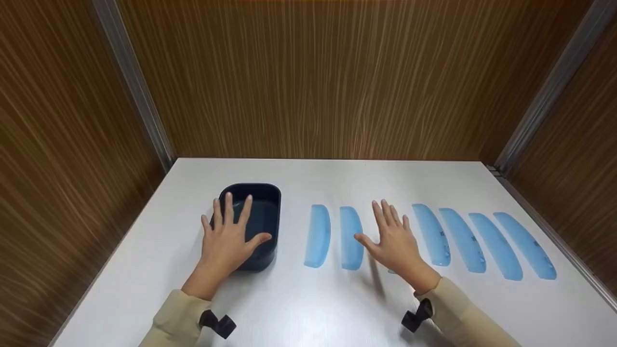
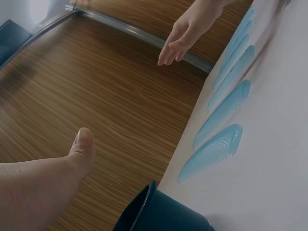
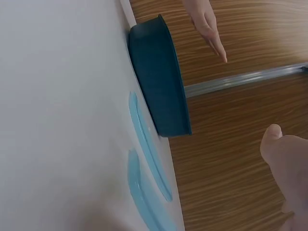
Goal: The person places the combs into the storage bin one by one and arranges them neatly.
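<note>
A: What do the hands hold?

B: Nothing. The left hand point(image 1: 225, 241) hangs over the dark blue bin point(image 1: 265, 214), back upward, with its fingers and thumb fanned wide. The right hand point(image 1: 397, 243) hovers above the table point(image 1: 299, 308), thumb well out, the other fingers straight and only slightly parted.

A: Is either touching something?

B: No. Between them, the wrist views show both hands raised well clear of what lies below.

A: And the blue combs point(image 1: 318, 236)?

B: Flat on the table, in a spaced row. Two lie between the bin and the right hand, and four more sit to that hand's right, slanting. A pale sliver under the right wrist may be another, mostly covered; I can't be sure.

A: Why leave gaps?

B: I'd say so that none overlaps its neighbour and each can be lifted singly. Thin pieces laid flat shouldn't roll or tip, either.

A: And the bin?

B: It stands upright, mouth up, near the leftmost comb but apart from it. Probably it's at that end so the left hand reaches it without crossing the row, while the right has the combs close by.
</note>
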The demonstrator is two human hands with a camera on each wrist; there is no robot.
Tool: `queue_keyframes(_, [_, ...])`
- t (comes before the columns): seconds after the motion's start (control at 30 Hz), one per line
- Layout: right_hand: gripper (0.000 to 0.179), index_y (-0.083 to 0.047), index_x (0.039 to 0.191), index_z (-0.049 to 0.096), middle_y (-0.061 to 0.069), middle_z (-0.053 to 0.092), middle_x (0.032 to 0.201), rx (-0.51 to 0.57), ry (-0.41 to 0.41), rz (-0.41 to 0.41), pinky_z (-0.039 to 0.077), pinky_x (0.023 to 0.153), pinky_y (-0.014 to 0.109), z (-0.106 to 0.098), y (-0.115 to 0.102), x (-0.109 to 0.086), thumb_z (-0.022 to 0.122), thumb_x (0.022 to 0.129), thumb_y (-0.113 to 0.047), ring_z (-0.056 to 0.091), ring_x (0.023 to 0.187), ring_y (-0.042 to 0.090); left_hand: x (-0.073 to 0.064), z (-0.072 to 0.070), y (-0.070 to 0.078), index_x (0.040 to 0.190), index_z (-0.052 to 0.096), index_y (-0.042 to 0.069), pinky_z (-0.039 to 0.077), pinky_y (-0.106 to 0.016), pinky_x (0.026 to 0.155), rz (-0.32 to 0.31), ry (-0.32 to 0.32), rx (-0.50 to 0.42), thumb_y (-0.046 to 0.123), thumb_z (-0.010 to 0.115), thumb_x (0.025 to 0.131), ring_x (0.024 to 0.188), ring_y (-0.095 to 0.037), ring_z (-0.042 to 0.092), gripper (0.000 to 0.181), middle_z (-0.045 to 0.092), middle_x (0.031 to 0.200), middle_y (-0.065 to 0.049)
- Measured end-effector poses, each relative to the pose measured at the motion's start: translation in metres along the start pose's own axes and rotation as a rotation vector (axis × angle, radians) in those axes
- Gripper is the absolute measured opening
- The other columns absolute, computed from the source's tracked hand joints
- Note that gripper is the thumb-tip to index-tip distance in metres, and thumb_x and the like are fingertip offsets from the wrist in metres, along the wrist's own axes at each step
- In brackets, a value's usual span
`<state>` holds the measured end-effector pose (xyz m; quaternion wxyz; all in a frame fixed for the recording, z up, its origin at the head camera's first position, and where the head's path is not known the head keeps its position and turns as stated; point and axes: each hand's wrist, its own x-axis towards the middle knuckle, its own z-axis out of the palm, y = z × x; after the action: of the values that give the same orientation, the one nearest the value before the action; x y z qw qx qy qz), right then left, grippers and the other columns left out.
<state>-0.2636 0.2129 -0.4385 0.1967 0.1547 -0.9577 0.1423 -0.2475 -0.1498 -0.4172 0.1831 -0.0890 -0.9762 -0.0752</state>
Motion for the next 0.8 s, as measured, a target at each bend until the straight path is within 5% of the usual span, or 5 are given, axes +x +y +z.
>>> queue_keyframes(0.37, [0.083, -0.002, 0.143, 0.033, 0.025, 0.03, 0.144, 0.09, 0.129, -0.038, 0.032, 0.097, 0.056, 0.02, -0.021, 0.009, 0.057, 0.084, -0.056, 0.046, 0.118, 0.042, 0.003, -0.009, -0.026, 0.15, 0.019, 0.014, 0.021, -0.066, 0.096, -0.149, 0.067, -0.1, 0.078, 0.044, 0.076, 0.135, -0.046, 0.011, 0.1, 0.013, 0.149, -0.028])
queue_keyframes(0.6, [0.079, -0.002, 0.14, 0.037, 0.024, 0.04, 0.139, 0.134, 0.206, -0.045, 0.049, 0.075, 0.049, 0.033, -0.033, 0.014, 0.06, 0.084, -0.052, 0.054, 0.109, 0.039, 0.002, -0.007, -0.042, 0.149, 0.021, 0.014, 0.031, -0.066, 0.089, -0.202, 0.056, -0.168, 0.078, 0.043, 0.076, 0.132, -0.047, 0.02, 0.099, 0.016, 0.148, -0.029])
queue_keyframes(0.8, [0.081, 0.0, 0.14, 0.035, 0.027, 0.037, 0.139, 0.106, 0.178, -0.086, 0.05, 0.067, 0.045, 0.045, -0.046, 0.022, 0.057, 0.085, -0.056, 0.056, 0.103, 0.038, -0.001, 0.0, -0.058, 0.148, 0.025, 0.016, 0.041, -0.065, 0.075, -0.279, 0.076, -0.186, 0.072, 0.048, 0.079, 0.131, -0.046, 0.025, 0.092, 0.02, 0.146, -0.029])
